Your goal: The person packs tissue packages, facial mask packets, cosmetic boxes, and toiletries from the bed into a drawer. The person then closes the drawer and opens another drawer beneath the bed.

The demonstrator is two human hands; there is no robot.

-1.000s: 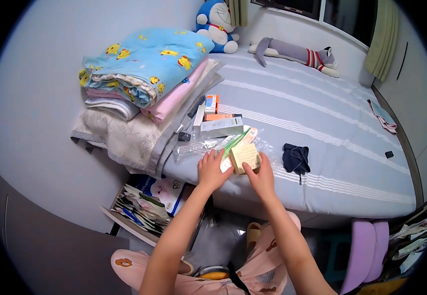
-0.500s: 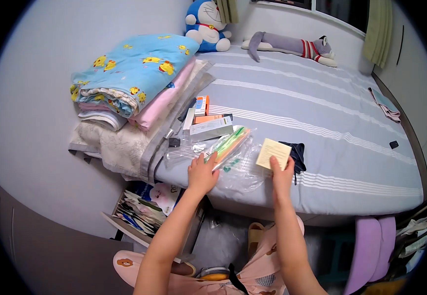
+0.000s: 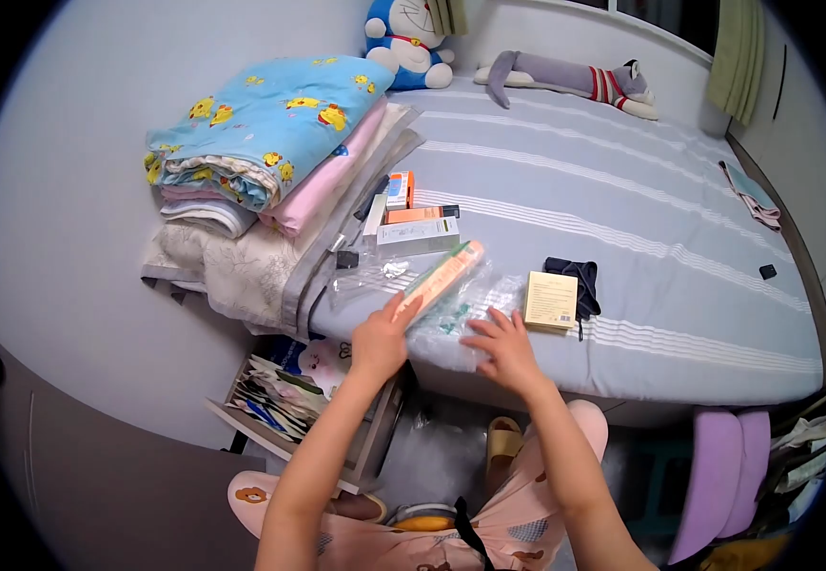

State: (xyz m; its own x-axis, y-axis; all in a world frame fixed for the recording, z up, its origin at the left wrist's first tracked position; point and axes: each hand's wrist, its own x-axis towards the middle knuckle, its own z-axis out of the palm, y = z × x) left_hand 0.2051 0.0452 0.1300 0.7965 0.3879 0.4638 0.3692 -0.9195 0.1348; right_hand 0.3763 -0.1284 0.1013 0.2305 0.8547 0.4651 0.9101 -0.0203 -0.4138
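My left hand [image 3: 380, 341] is closed around the near end of a long, flat packet in clear wrap, orange with a green edge [image 3: 445, 274]; its exact kind I cannot make out. The packet lies slanted over a crumpled clear plastic bag [image 3: 475, 297] at the bed's front edge. Over that bag's right side, my right hand [image 3: 505, 350] has its fingers spread and holds nothing. A pale yellow box [image 3: 551, 301] rests on the bed to its right, partly over a dark cloth item [image 3: 585, 285].
Several small boxes [image 3: 420, 236] are grouped behind the packet. Folded quilts [image 3: 270, 119] are stacked at the left. Below the bed's edge, an open drawer [image 3: 289, 404] is full of items. Plush toys [image 3: 565, 76] lie at the back, and a purple seat [image 3: 717, 476] is at lower right.
My right hand has let go of the yellow box, now on the bed, and moved left over the plastic bag. The packet in my left hand has turned, showing more orange. The view shifted slightly.
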